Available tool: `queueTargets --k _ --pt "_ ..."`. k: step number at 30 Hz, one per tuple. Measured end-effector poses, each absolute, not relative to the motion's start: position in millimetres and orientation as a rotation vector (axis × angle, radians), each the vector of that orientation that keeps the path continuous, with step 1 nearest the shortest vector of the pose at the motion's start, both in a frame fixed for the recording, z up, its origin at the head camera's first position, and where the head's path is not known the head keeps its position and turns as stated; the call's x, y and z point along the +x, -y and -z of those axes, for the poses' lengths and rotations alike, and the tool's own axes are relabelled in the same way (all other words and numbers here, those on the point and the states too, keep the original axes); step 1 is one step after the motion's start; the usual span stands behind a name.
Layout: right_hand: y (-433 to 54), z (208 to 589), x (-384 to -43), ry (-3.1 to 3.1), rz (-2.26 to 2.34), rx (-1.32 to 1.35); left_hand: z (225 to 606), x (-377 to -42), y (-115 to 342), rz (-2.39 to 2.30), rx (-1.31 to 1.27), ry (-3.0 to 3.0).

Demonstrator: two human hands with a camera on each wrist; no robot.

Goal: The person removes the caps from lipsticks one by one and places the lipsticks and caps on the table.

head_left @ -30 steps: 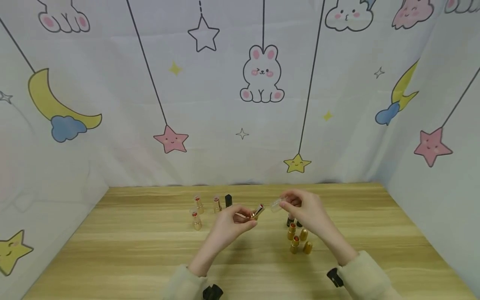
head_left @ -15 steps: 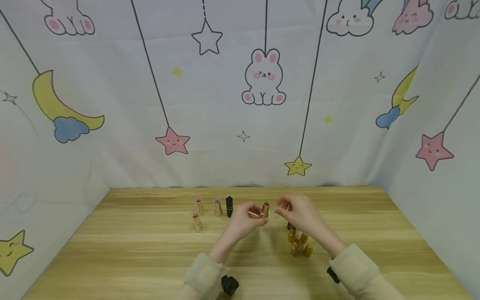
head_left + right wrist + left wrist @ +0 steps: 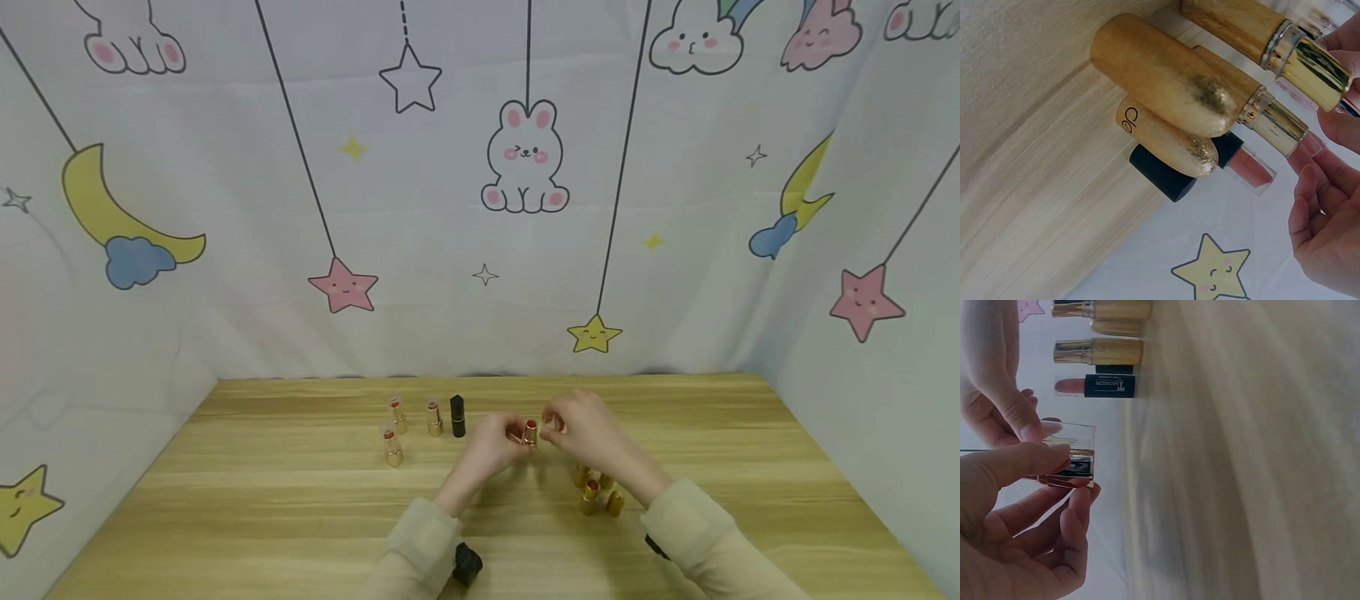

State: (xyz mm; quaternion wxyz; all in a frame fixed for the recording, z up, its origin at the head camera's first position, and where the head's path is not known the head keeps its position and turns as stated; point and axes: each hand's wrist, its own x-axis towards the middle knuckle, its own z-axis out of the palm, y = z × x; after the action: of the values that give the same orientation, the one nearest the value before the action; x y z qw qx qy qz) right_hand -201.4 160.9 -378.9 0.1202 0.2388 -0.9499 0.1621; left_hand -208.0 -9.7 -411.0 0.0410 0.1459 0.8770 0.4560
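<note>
My left hand pinches a gold lipstick with a red tip, held upright near the middle of the table. Close on its right is my right hand, which pinches a clear cap. In the left wrist view the cap lies alongside the lipstick's gold-and-dark base; whether they touch, I cannot tell. Behind my right hand's wrist, a gold lipstick without its cap and a gold cap stand, with more gold pieces partly hidden by the hand.
Several clear-capped lipsticks stand on the left, beside a black lipstick. A pinkish lipstick with a black base and a black cap are by the gold ones. A printed curtain borders the wooden table.
Both hands have come closer together and lower. The lipstick in my left hand has turned from tilted to upright, and the clear cap in my right hand has moved next to it.
</note>
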Motion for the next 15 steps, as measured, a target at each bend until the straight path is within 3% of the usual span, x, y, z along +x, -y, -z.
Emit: queueTargets --k 15 --pt "-155.4 384.0 -204.8 2.912 -0.281 0.573 422.3 -213.1 5.9 -1.27 0.447 -2.77"
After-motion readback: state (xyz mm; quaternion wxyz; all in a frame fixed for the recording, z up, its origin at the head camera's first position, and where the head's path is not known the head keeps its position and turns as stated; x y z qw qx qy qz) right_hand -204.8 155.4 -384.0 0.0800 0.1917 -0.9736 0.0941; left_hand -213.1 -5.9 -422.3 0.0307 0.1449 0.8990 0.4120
